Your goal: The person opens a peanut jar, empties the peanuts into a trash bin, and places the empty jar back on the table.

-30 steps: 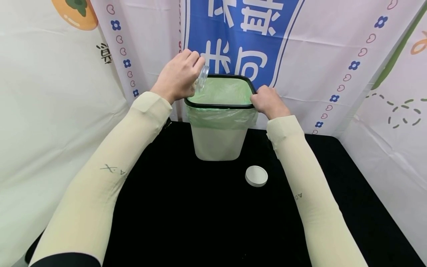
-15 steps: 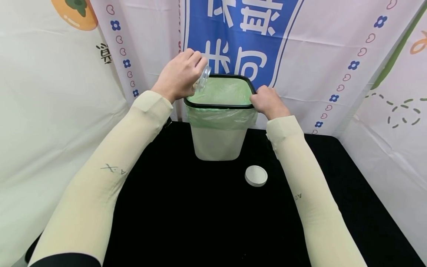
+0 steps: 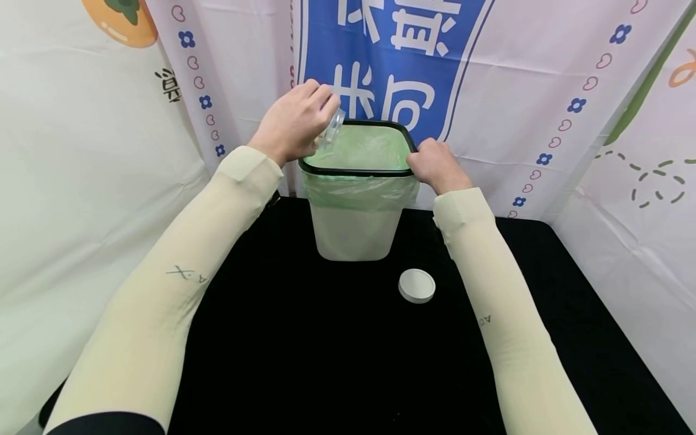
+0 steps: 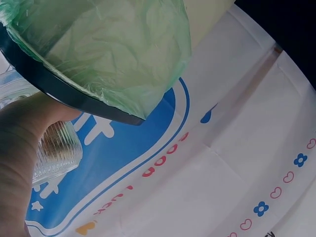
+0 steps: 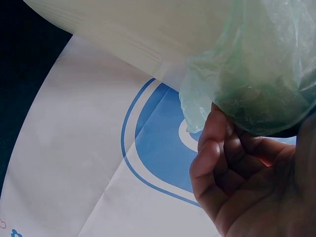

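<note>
Between both hands — green-lined bin (clear jar in the left).

The black surface carries a pale bin, upright near the back edge, and a round white lid lying flat, apart from it.

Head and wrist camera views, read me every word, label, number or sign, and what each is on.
"X": left sleeve; the mark beside it is too small.
"luck", seemingly: red lettering on the backdrop; the rest is unclear.
White characters, blue panel: partly cut off, not surely readable.
Black writing at left, marks on the right sleeve: too unclear to read.
No text shows on the bin, jar or lid.
</note>
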A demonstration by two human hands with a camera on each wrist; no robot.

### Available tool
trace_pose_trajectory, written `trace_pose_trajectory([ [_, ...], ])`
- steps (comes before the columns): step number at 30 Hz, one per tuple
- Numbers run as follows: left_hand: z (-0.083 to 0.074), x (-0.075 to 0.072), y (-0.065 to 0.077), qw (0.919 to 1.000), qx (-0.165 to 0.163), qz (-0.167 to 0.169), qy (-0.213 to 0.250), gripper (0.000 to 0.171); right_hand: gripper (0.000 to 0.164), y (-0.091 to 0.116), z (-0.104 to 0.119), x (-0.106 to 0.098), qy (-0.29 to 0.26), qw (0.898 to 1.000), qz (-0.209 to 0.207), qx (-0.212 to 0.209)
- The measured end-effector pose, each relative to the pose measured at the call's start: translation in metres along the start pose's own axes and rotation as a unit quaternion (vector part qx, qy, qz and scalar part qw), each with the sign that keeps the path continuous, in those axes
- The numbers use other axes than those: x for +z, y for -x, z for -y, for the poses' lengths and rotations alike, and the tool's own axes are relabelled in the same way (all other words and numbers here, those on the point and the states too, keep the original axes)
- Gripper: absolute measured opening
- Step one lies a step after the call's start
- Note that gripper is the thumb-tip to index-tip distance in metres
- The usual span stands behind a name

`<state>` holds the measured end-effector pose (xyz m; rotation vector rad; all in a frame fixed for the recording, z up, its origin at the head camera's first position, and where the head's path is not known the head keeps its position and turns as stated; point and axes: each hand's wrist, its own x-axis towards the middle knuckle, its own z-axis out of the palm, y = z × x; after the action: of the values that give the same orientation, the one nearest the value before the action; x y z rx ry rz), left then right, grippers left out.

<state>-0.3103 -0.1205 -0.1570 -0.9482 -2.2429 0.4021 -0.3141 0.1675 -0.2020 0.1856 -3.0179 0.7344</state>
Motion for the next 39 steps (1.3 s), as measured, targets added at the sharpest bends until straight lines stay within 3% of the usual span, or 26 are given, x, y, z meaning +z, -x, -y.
trace_pose_trajectory([
  [39, -0.0017, 0.0037, -0.0026, 0.9980, 0.047, -0.007, -0.042, 0.044, 0.023, 0.0009, -0.0006, 0.0001, 0.005, 1.000, -0.001, -0.005],
])
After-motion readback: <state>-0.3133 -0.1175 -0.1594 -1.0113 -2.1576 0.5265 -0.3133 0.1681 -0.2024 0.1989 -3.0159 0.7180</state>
